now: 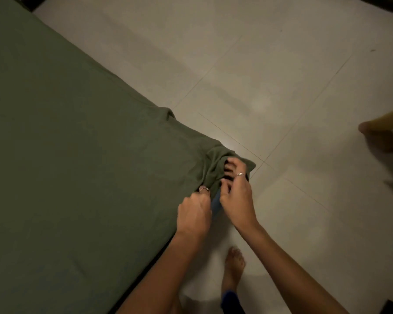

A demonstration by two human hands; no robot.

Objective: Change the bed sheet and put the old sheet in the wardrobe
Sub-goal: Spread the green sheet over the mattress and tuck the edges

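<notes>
a second person's bare foot below a yellow trouser leg stands at the right edge of the frame on the pale, glossy floor tiles; the wearer's own bare foot is at the lower centre. the olive green bed sheet, matte and soft, lies smooth over the bed across the left half, bunched into folds at the corner in mid-frame. there the left hand grips the gathered cloth with curled fingers, and the right hand pinches the corner's folds, its ringed fingers partly spread. a blue strip shows between the hands.
</notes>
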